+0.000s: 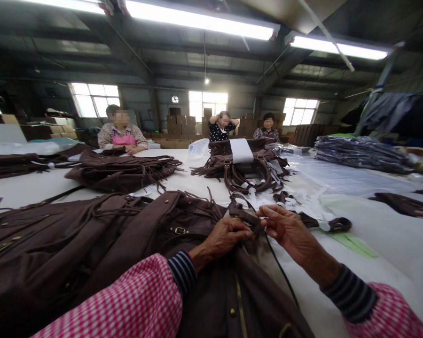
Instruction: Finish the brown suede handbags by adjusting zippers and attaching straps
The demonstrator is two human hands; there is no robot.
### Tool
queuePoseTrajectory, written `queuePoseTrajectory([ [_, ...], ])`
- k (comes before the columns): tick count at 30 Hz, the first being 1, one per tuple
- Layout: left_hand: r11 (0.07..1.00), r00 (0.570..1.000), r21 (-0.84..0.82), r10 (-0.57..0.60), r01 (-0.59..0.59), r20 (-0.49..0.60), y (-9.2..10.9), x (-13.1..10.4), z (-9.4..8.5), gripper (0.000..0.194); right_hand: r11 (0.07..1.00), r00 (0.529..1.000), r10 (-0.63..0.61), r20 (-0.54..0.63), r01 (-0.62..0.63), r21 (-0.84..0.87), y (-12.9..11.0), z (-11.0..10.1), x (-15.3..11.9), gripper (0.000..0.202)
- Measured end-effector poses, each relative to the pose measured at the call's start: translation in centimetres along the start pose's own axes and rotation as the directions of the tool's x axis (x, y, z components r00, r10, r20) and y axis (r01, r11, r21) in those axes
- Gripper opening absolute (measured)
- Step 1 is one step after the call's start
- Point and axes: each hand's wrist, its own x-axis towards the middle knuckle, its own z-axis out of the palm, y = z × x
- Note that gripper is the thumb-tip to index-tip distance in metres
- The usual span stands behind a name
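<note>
Dark brown bags point(127, 244) with brass zips and studs cover the near part of the white table. My left hand point(229, 234) rests at the top edge of the nearest bag, its fingers closed on a brown strap point(245, 214). Just right of it my right hand point(284, 227) is raised, thumb and fingers pinched together at the strap's end; what lies between the fingertips is too small to make out. A thin dark strap runs down the bag's right side.
Stacked fringed bags point(123, 169) lie at the back left, and more with white paper point(241, 151) at the back centre. Coiled straps point(338, 224) sit right of my hands. Plastic-wrapped items point(363, 152) are piled far right. Three people are across the table point(183, 157).
</note>
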Motion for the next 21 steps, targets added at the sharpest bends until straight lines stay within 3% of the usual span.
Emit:
queuePoseTrajectory([
  [8, 1.0, 1.0, 0.0, 0.004, -0.004, -0.01, 0.2, -0.1, 0.0, 0.028, 0.999, 0.999, 0.014, 0.051, -0.016, 0.045, -0.2, 0.1, -0.1, 0.032],
  [14, 0.998, 0.993, -0.054, -0.044, 0.039, -0.106, 0.4, -0.2, 0.3, 0.037, 0.963, 0.991, -0.062, 0.115, 0.09, -0.253, 0.5, 0.1, -0.6, 0.034],
  [18, 0.988, 0.991, 0.151, 0.038, -0.019, -0.13, 0.5, -0.3, 0.5, 0.033, 0.883, 0.978, -0.107, 0.181, 0.177, -0.435, 1.5, 0.4, -0.7, 0.034],
  [21, 0.924, 0.99, 0.379, 0.098, -0.053, -0.098, 0.3, -0.5, 0.7, 0.026, 0.818, 0.969, -0.153, 0.194, 0.234, -0.526, 1.8, 0.6, -0.9, 0.031],
])
